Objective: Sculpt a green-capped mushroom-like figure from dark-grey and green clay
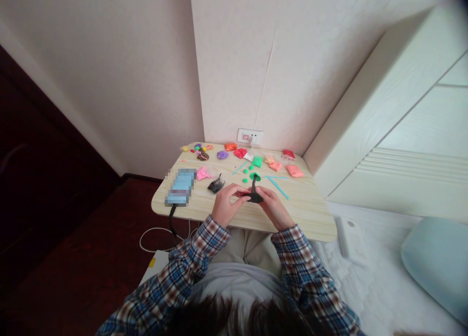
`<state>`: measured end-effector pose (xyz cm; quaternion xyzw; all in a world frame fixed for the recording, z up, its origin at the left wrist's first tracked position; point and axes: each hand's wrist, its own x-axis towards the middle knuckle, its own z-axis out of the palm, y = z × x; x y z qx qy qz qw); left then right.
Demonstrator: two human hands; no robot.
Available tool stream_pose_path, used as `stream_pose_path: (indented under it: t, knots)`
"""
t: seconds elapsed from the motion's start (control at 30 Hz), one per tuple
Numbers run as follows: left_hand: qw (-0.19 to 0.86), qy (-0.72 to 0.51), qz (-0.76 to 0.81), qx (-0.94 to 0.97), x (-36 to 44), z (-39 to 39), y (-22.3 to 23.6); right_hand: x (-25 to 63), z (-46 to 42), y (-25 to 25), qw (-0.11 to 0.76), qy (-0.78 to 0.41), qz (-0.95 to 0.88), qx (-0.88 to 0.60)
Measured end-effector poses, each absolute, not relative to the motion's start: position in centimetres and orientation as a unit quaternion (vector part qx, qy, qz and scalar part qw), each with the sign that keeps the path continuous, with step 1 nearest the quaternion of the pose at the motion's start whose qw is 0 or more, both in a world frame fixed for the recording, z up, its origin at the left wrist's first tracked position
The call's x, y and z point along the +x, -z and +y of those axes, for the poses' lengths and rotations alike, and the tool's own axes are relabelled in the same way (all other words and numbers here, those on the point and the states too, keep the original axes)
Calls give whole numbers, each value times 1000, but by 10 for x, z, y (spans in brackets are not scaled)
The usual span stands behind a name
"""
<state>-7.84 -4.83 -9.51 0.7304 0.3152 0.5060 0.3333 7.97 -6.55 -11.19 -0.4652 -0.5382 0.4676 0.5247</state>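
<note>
Fingers of the left hand [226, 207] and right hand [277, 209] are clamped on opposite sides of a dark grey, clay-like piece with a broad flat foot and thin stem [253, 198], over a pale wood-grain tabletop with rounded corners [310, 214]. The piece should be light, soft and easily dented; its foot looks the safer place for a gentle hold, since the stem would likely bend or tear.

Around it are a pixelated bluish rectangular device [181, 187] at the left, a black lump in crumpled clear wrapping [215, 185] near the left hand, a flat turquoise strip [279, 188] beyond the right hand, a bright green disc [258, 177] at the stem's far end, perhaps joined to it, and small green balls [245, 180]. The wrapped lump and balls could obstruct leftward or forward movement.
</note>
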Motion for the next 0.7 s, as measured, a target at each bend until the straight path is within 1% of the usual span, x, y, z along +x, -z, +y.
stream_pose_path:
  t: [0.17,0.27,0.4,0.57,0.7]
  knots:
    - [282,-523,338,730,-80,-47,95,90,-71,113,548,-347,-563,-512]
    - [257,-532,343,730,-80,-46,96,91,-78,108,535,-290,-605,-514]
    - [247,-534,331,738,-78,-48,93,83,-84,98,517,-230,-647,-511]
    - [257,-552,311,730,-76,-54,87,77,-86,93,521,-168,-662,-512]
    - [216,-569,300,734,-75,-58,80,77,-88,92,524,-134,-676,-500]
